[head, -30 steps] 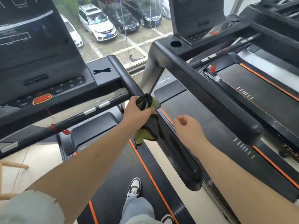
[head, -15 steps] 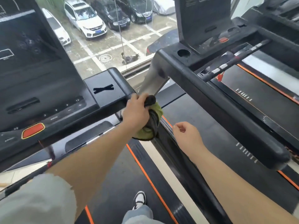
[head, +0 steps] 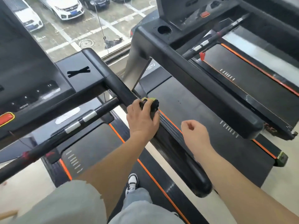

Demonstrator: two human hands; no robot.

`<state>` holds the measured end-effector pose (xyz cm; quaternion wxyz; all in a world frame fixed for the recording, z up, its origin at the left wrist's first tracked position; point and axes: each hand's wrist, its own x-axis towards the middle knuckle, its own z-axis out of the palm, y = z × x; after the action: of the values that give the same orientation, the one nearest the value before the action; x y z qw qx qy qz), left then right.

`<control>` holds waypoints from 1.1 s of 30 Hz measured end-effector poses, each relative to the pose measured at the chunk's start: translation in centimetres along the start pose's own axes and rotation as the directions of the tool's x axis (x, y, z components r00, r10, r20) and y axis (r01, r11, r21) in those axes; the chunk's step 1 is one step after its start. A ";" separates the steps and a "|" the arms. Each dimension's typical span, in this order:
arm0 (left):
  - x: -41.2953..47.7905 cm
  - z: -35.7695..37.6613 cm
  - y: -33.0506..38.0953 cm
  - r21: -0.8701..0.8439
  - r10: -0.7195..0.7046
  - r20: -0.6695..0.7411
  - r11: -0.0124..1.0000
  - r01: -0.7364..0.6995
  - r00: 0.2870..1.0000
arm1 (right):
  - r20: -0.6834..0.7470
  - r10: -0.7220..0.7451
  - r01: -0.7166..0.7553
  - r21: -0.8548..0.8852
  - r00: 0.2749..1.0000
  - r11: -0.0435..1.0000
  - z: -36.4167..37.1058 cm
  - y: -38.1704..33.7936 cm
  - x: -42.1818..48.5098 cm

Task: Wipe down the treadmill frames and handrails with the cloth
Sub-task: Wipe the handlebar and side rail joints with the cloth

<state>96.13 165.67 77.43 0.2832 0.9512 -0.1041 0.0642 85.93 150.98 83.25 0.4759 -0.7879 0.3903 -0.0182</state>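
Observation:
My left hand [head: 142, 120] wraps around the black right handrail [head: 116, 83] of the near treadmill, gripping a yellow-green and black cloth [head: 151, 101] against the rail. Only the cloth's top edge shows past my fingers. My right hand [head: 195, 132] hovers in the gap to the right of that handrail, fingers loosely curled, holding nothing. The handrail runs from the console corner down to its rounded end [head: 200, 186] near me.
The console [head: 32, 88] with a red stop button [head: 6, 118] sits left. A crossbar [head: 72, 125] with silver sensors spans below it. A second treadmill's handrail [head: 210, 94] and belt [head: 242, 81] lie right. A window overlooks parked cars. My shoe [head: 131, 183] stands on the belt.
My left hand has slid with the cloth back down the handrail, away from the console corner. Less of the cloth shows. The right hand stays hovering beside the rail.

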 end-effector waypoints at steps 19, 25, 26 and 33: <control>-37.0 6.6 10.6 -0.079 0.267 0.797 0.936 -0.344 0.542 | -0.047 -0.074 0.074 0.007 0.996 0.997 -12.5 12.1 -7.5; -31.1 1.5 12.0 -0.254 0.231 0.517 0.961 -0.109 0.825 | -0.011 -0.054 0.055 0.037 0.998 0.998 -12.9 12.3 -9.0; -29.9 0.2 12.4 -0.322 0.237 0.447 0.942 -0.091 0.863 | 0.006 -0.049 0.048 0.059 0.999 0.997 -12.4 12.0 -9.1; -17.6 -3.7 10.8 -0.542 -0.376 -0.060 0.790 0.286 0.925 | 0.047 -0.005 0.001 0.088 0.999 0.996 -10.4 10.2 -8.7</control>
<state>76.31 161.74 82.96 0.5455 0.8325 0.0748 0.0612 69.65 146.30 84.14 0.5191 -0.7671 0.3766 -0.0174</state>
